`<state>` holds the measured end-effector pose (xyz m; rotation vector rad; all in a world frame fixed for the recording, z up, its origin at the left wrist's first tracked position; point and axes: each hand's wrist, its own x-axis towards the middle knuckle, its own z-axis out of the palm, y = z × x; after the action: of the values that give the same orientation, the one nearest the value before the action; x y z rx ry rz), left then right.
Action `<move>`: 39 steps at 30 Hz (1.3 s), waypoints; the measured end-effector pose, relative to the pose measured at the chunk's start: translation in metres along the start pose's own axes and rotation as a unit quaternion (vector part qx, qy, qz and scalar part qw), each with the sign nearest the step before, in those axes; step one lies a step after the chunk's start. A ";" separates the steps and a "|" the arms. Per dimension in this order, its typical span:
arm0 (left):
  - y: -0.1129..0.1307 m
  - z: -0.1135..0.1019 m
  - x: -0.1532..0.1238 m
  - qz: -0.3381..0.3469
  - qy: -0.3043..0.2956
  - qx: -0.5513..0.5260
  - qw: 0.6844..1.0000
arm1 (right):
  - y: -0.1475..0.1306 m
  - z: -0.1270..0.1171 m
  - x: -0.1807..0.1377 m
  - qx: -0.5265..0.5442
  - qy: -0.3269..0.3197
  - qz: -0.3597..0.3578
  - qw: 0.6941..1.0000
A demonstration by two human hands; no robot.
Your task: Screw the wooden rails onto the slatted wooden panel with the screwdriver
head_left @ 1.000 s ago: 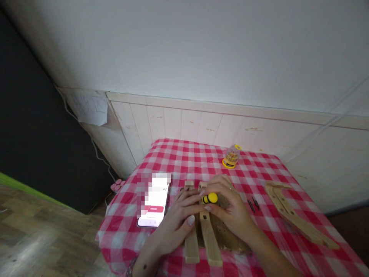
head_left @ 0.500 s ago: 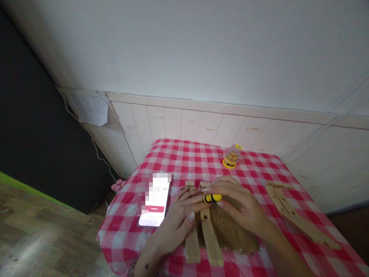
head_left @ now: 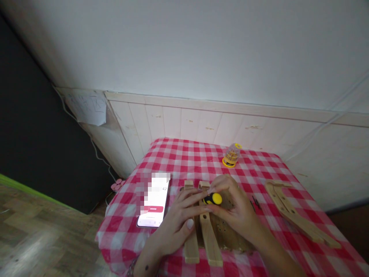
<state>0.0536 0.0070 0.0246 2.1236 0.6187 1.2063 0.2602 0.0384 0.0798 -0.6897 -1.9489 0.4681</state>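
My right hand [head_left: 235, 204] pinches a small black-and-yellow screwdriver [head_left: 216, 198] between thumb and fingers; its yellow end faces me, and its tip is hidden. Stretched flat across two pale wooden pieces, my left hand [head_left: 175, 221] has its fingertips beside the screwdriver. The left wooden piece [head_left: 191, 248] and the right wooden piece [head_left: 211, 246] lie side by side, the right one with a dark hole. Under them is a brown board [head_left: 230, 232] dotted with small holes, partly covered by my right hand.
A phone [head_left: 155, 200] with a lit screen lies left of my hands. Behind them stands a clear bit case [head_left: 231, 156] with a yellow base. To the right are several dark screws [head_left: 255, 203] and more wooden pieces [head_left: 296, 213] on the checked tablecloth [head_left: 187, 161].
My right fingers have curled in closer around the screwdriver, and its yellow end has turned more toward me. The dark screws beside my right hand now show. My left hand has barely moved.
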 end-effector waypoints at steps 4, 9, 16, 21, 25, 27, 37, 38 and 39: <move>0.003 -0.001 0.001 -0.030 -0.016 0.002 0.999 | -0.002 -0.010 0.001 0.030 -0.072 -0.017 0.997; 0.002 -0.002 -0.002 -0.042 -0.014 0.005 0.999 | -0.004 -0.025 0.007 0.005 -0.128 -0.052 0.990; -0.001 0.000 -0.002 -0.026 -0.017 0.002 1.000 | 0.000 -0.019 0.006 0.013 -0.059 0.003 0.998; 0.001 0.000 0.001 -0.025 -0.026 0.002 0.999 | 0.002 -0.003 0.002 0.026 0.010 0.005 1.000; 0.003 -0.001 0.002 -0.043 -0.041 0.009 0.998 | 0.001 0.004 0.001 -0.001 0.037 0.010 0.999; 0.002 -0.001 0.002 -0.046 -0.044 0.013 0.998 | 0.001 0.005 0.000 -0.019 0.044 0.020 0.999; -0.001 0.000 0.000 -0.043 -0.044 0.007 0.998 | 0.004 -0.030 0.007 0.007 -0.140 -0.042 0.989; -0.002 0.000 0.000 -0.041 -0.043 0.007 0.998 | 0.004 -0.033 0.008 0.009 -0.150 -0.046 0.988; -0.002 0.000 0.000 -0.039 -0.043 0.007 0.998 | 0.005 -0.035 0.009 0.011 -0.153 -0.048 0.987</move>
<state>0.0535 0.0085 0.0234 2.1313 0.6673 1.0658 0.2890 0.0491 0.0987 -0.5302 -2.2509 0.5602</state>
